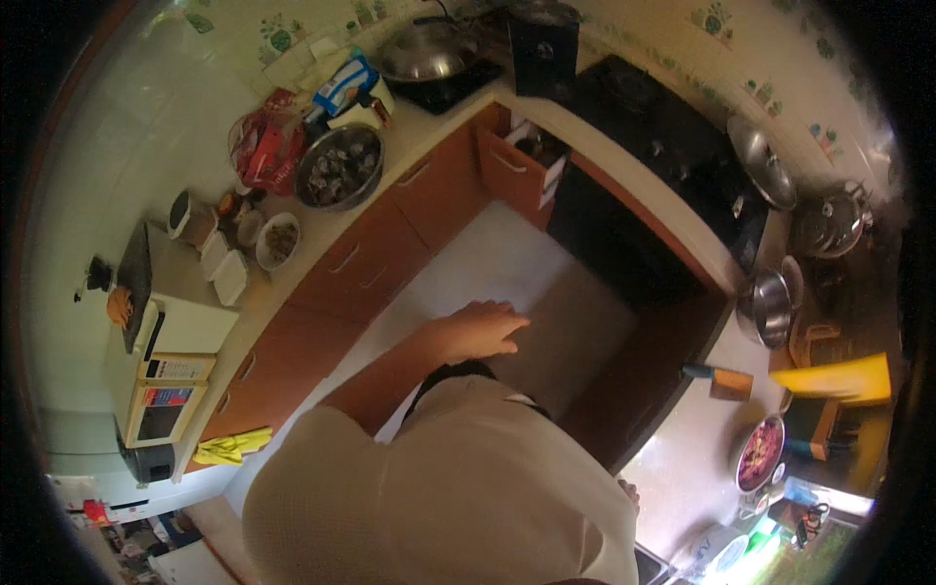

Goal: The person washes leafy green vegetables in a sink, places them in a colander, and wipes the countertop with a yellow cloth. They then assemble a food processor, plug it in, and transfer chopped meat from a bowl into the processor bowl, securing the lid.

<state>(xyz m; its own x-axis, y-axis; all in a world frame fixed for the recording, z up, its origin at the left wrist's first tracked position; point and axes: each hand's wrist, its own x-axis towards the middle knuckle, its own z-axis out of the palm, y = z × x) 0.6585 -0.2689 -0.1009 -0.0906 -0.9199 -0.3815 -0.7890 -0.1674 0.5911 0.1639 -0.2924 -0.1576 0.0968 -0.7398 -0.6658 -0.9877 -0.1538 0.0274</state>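
Observation:
Over the floor, in the middle of the view, my left hand (479, 330) hangs in the air with fingers apart and nothing in it. Only a few fingers of my right hand (630, 494) show, at the edge of the right counter beside my light shirt; the rest is hidden. On that counter, a cleaver (731, 384) with a dark blue handle lies near the edge. Beyond it are a yellow cutting board (841, 376) and a metal bowl of reddish-purple chopped food (760, 455). A steel bowl (765, 308) stands farther along the counter.
An open drawer (512, 162) juts out at the far corner, beside the black stove (651, 139). The left counter holds a wok (428, 55), a bowl of dark food (339, 167), a red bag (272, 150), a small bowl (278, 242), a microwave (164, 409) and a yellow cloth (232, 446).

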